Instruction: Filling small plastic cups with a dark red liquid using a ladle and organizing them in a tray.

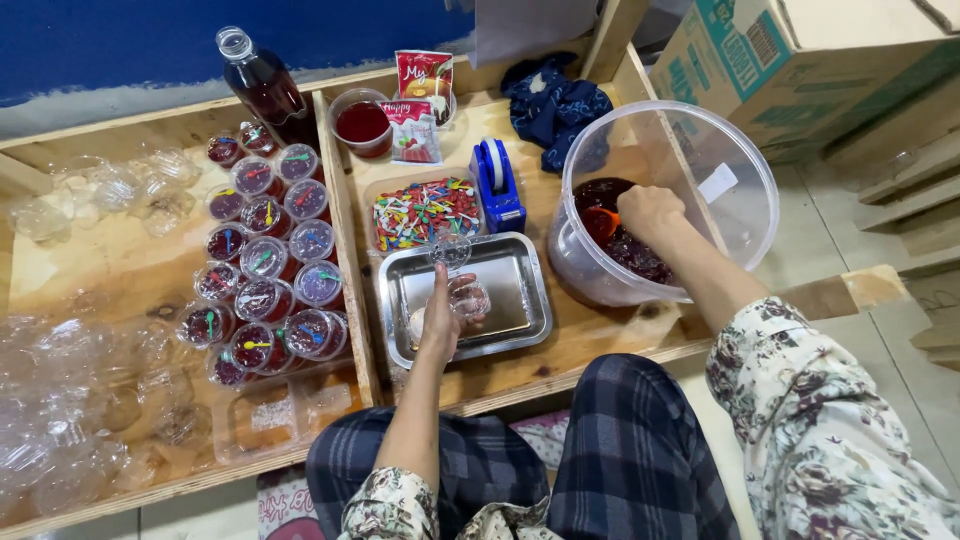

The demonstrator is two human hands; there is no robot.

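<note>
Left hand (440, 320) at frame centre, fingers wrapped round small clear cup (468, 297), held over steel tray (520, 300) on wooden tabletop (590, 340). Right hand (650, 212) upper right, inside big clear tub (720, 170) of dark jelly, fingers closed on red scoop (601, 222). Filled lidded cups (265, 290) at left.

- I see my left hand (440, 318) holding a small clear cup (468, 298) over the metal tray (520, 290).
- My right hand (648, 212) is inside the big clear tub (735, 190), gripping a red scoop (600, 221) in dark jelly (640, 255).
- Filled lidded cups (265, 275) stand left of the tray.
</note>
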